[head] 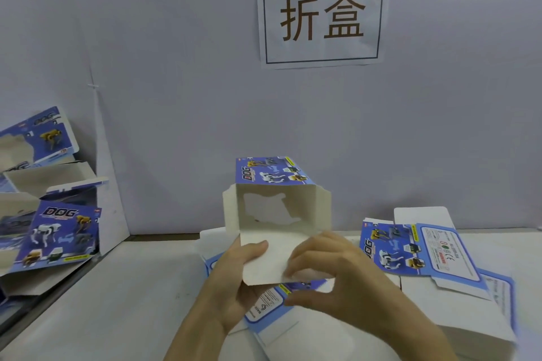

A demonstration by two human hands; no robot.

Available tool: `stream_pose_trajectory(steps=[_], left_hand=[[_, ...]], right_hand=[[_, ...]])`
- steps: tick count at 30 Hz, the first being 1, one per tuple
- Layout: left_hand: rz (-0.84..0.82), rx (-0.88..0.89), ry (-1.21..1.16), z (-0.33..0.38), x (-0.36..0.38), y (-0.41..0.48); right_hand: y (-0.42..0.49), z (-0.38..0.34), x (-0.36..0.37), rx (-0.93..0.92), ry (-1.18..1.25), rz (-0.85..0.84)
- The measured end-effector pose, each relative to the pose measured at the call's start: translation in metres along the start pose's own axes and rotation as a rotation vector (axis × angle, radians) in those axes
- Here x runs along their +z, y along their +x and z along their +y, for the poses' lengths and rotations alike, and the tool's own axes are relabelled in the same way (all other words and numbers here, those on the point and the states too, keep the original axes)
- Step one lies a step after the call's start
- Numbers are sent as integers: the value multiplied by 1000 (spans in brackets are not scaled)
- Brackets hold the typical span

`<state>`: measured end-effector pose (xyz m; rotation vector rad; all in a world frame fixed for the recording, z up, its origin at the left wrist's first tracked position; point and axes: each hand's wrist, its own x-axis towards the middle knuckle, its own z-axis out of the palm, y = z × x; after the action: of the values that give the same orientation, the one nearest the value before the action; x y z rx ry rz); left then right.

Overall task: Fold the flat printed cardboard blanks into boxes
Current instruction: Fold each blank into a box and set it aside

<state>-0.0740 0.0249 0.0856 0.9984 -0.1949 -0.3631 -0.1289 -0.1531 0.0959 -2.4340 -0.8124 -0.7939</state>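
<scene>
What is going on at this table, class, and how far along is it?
A person is partway through folding a printed box. The left hand grips it from below, thumb on a white flap, while the right hand pinches that flap's near edge. More flat blanks lie on the right; folded boxes are piled on the left.

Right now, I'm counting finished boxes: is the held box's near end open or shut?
Open: the box shows its white inside and window cutout; left hand and right hand grip its loose flap.
</scene>
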Motion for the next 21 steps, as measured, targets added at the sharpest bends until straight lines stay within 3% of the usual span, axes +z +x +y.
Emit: stream_pose_trajectory(steps=[4,12,15,19,21], left_hand=[[-35,34,47,-2,-1,-1],[-74,81,45,-7,8,-2],[-59,43,30,-8,6,-2],[-107,-28,-32,-3,-1,2],[-177,-30,-99,8,-9,1]], right_hand=[[4,-3,8,25,10,36],[5,-9,16,289,249,71],[7,-13,22,341,252,180],[7,-20,28,239,161,178],[8,-23,20,177,324,213]])
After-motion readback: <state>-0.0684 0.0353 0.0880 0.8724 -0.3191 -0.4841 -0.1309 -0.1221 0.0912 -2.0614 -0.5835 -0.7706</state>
